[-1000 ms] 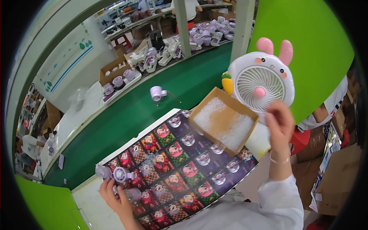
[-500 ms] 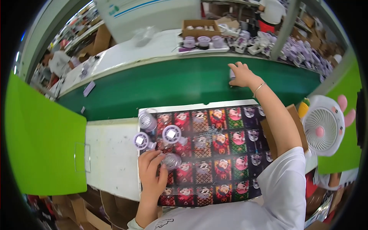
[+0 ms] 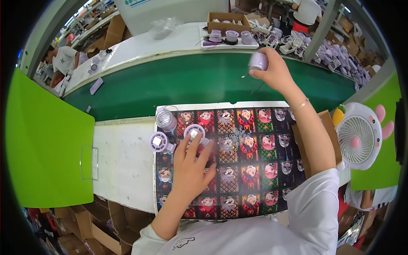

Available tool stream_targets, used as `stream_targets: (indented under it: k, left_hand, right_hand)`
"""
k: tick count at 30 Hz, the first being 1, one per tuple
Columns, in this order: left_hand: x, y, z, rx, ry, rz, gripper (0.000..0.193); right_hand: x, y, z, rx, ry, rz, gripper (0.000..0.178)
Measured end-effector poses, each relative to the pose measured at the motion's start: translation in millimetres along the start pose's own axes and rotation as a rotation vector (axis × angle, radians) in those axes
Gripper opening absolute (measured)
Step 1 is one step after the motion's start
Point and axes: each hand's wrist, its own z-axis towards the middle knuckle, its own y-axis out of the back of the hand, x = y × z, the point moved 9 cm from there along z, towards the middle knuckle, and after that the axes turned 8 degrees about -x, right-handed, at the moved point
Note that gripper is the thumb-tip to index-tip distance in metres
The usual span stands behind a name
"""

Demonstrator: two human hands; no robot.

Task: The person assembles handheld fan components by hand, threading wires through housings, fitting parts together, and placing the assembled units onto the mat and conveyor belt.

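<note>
My right hand (image 3: 275, 70) is raised over the green belt, its fingers closed around a lilac cylindrical housing (image 3: 258, 62) with a thin wire hanging below. On the picture-covered mat (image 3: 250, 178), my left hand (image 3: 192, 168) reaches over a lilac round fan part (image 3: 194, 131) with a white square at its centre. The fingers of that hand are stretched apart, slightly blurred, and partly cover the part. Left of it lies a similar lilac fan part (image 3: 159, 141). Behind that stands a clear ribbed round cover (image 3: 166, 120).
The green belt (image 3: 178, 80) runs across beyond the mat. A white tray (image 3: 229, 46) with lilac parts stands past it, beside a cardboard box (image 3: 228, 21). Lilac pieces (image 3: 335, 55) are heaped at far right. A white fan (image 3: 357, 138) stands right; a green panel (image 3: 51, 144) borders the left.
My right hand has lifted the lilac housing from the belt. My left hand has moved forward and right to the fan part; the clear cover it touched no longer shows plainly.
</note>
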Motion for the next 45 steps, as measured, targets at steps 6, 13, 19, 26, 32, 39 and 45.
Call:
stream_targets:
  k: [6,13,19,26,32,39,45]
  left_hand:
    - [18,-43,17,0.071,-0.017,0.238,0.050]
    - [36,-28,4,0.064,-0.008,0.237,0.031]
    - [35,-23,0,0.085,-0.048,0.220,0.035]
    - [41,-23,0,0.151,0.033,0.261,0.020]
    - [-13,-16,-10,0.046,-0.014,-0.400,0.036]
    - [-25,-48,-38,0.092,0.233,-0.838,0.028]
    - [-24,-47,-44,0.192,0.368,-1.004,0.016]
  right_hand:
    - [94,46,-63,0.109,0.060,0.394,0.058]
    - [99,51,-160,0.231,-0.031,0.338,0.062]
    - [65,45,-223,0.055,-0.173,0.201,0.065]
    - [42,48,-247,0.090,-0.404,0.037,0.061]
    - [52,54,-270,-0.181,-0.596,0.654,0.067]
    - [67,15,-301,-0.217,-0.861,1.291,0.061]
    - [56,-9,-323,-0.103,-1.021,1.520,0.069]
